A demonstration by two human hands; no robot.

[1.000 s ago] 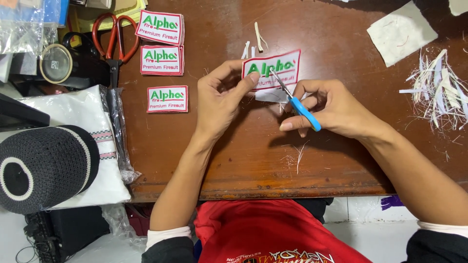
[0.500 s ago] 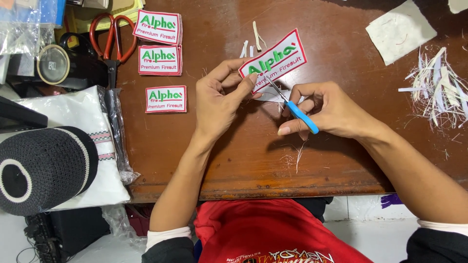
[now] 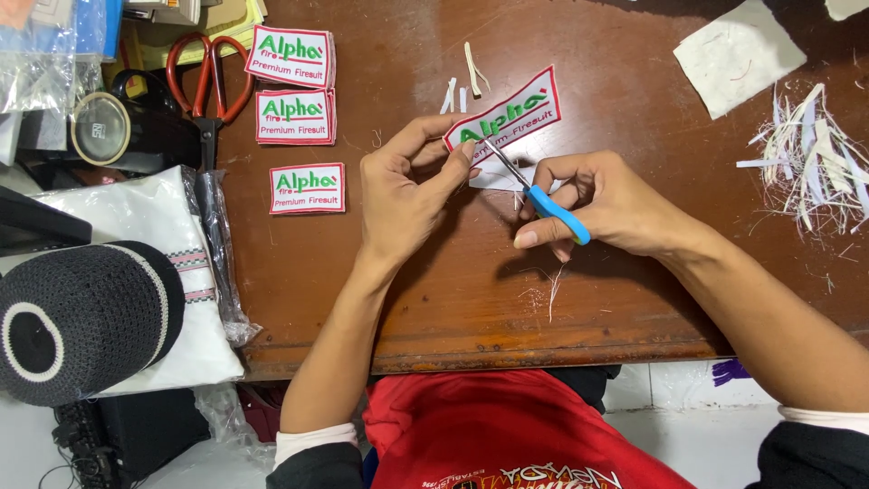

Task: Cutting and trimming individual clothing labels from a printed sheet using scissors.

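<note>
Pinching one end of a white patch [image 3: 504,115] with a red border and green lettering, the left hand [image 3: 407,195] holds it tilted just above the surface [image 3: 380,299], thumb and forefinger closed on its lower left corner. The right hand [image 3: 602,199] is closed around the blue handle of a small pair of scissors [image 3: 534,190], whose thin metal blades reach up to the patch's lower edge; whether the blades are parted I cannot tell.

Containers are few: at the far left a clear plastic bag [image 3: 195,272] holds folded white cloth with a dark checked band, and a black knitted cap [image 3: 77,321] with a white ring rests on it. Beyond it a round tin with a clear lid [image 3: 100,127] sits on something dark; its contents are too small to make out.

Brown and worn, the wooden surface carries two small stacks of matching patches [image 3: 294,86], one above the other, with a single patch [image 3: 308,187] lying flat below them. Large red-handled scissors [image 3: 208,86] lie just left of the stacks. A square of white backing cloth [image 3: 738,54] lies at the upper right, and a heap of white trimmings [image 3: 810,158] lies beside it. A few loose threads [image 3: 548,294] lie near the front edge. Below that edge show a red shirt [image 3: 489,435] and pale floor tiles.
</note>
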